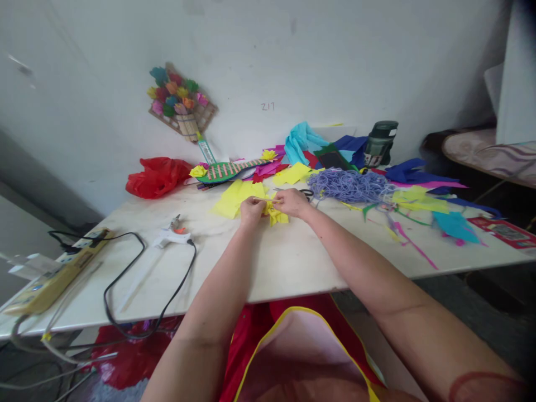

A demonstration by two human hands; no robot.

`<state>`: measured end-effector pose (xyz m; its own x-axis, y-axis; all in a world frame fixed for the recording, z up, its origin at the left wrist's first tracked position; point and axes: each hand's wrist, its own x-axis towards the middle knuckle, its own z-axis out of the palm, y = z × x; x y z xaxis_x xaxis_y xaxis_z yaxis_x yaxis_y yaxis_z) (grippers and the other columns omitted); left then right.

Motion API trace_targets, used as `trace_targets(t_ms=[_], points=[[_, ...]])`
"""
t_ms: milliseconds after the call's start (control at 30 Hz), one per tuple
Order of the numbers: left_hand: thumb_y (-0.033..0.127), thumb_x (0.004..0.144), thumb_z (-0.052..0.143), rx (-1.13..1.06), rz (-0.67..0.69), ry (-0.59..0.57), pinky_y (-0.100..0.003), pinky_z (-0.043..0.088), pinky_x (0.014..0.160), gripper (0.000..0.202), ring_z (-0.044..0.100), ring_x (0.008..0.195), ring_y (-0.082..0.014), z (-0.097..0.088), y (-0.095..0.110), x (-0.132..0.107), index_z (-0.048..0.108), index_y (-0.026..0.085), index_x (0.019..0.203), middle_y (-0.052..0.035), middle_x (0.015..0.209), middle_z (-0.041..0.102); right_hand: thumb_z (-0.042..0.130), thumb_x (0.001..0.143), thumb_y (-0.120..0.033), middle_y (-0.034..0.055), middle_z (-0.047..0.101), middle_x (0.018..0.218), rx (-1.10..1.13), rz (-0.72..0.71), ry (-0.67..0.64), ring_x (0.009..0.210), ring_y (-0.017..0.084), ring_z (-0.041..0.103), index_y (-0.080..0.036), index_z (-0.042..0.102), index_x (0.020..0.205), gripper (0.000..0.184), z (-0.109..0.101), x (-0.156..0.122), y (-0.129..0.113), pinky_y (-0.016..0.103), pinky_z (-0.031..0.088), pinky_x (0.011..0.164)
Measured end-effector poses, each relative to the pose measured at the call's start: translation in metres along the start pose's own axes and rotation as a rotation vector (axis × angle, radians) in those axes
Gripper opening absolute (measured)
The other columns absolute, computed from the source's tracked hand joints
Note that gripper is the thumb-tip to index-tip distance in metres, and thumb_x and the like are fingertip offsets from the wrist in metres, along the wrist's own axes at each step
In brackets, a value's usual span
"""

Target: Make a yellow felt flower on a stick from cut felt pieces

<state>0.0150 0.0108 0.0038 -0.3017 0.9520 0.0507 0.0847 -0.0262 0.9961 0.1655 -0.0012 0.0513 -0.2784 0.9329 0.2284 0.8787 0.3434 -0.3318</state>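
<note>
Over the middle of the table, my left hand (251,211) is closed with its fingertips on one end of a thin pale stick (266,200). The other end is pinched by my right hand (292,202). Just under the stick, between both hands, is a crumpled piece of yellow crepe paper (278,216); whether my fingers also grip it is hard to make out. A flat yellow crepe sheet (234,199) lies behind my left hand. Partly hidden past my right hand are black-handled scissors (308,194).
A glue gun (171,237) with its cord lies left, near a power strip (58,273). Behind are a red plastic bag (157,177) and a green woven piece (221,171). Purple yarn (352,185), paper scraps and a dark bottle (380,144) occupy the right. Paper flowers (176,92) hang on the wall.
</note>
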Motion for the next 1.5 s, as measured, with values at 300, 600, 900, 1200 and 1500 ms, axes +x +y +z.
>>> trace_targets(t_ms=[300,600,900,1200,1500], points=[[0.012,0.07,0.064,0.0,-0.002,0.014,-0.03,0.062,0.066,0.01,0.064,0.066,-0.0148,0.0,0.006,-0.004,0.058,0.019,0.067,0.003,0.065,0.058,0.059,0.091,-0.034,0.0051,0.082,0.106,-0.002,0.048,-0.014,0.093,0.02,0.07,-0.026,0.083,0.11,0.031,-0.001,0.004,0.002,0.026,0.036,0.063],[0.011,0.07,0.063,-0.018,0.009,0.005,-0.031,0.062,0.065,0.01,0.063,0.062,-0.0144,0.001,0.007,-0.006,0.058,0.019,0.066,0.0025,0.063,0.059,0.058,0.092,-0.033,0.0054,0.082,0.103,0.005,0.027,-0.069,0.09,0.018,0.07,-0.022,0.083,0.106,0.03,-0.006,0.002,0.003,0.025,0.036,0.063],[0.014,0.068,0.065,0.004,0.034,0.007,-0.031,0.062,0.066,0.008,0.065,0.065,-0.0156,0.001,0.003,-0.003,0.058,0.019,0.067,0.0026,0.063,0.059,0.063,0.088,-0.031,0.0042,0.082,0.103,-0.02,0.03,-0.034,0.091,0.019,0.07,-0.025,0.082,0.107,0.027,0.0,0.005,0.004,0.025,0.036,0.062],[0.011,0.069,0.066,-0.02,0.006,0.026,-0.033,0.063,0.065,0.01,0.064,0.065,-0.0165,0.001,0.006,-0.005,0.06,0.019,0.067,0.0019,0.062,0.057,0.061,0.09,-0.03,0.0051,0.081,0.107,-0.05,0.02,0.033,0.102,0.022,0.072,-0.027,0.081,0.105,0.025,0.009,0.005,0.004,0.026,0.044,0.074],[0.013,0.07,0.065,-0.062,-0.001,0.012,-0.033,0.063,0.067,0.008,0.066,0.068,-0.0169,-0.001,0.001,-0.002,0.06,0.019,0.069,0.0011,0.066,0.06,0.062,0.093,-0.033,0.0053,0.081,0.107,0.018,0.019,0.058,0.1,0.021,0.071,-0.026,0.081,0.108,0.026,0.006,0.001,-0.003,0.026,0.044,0.074]])
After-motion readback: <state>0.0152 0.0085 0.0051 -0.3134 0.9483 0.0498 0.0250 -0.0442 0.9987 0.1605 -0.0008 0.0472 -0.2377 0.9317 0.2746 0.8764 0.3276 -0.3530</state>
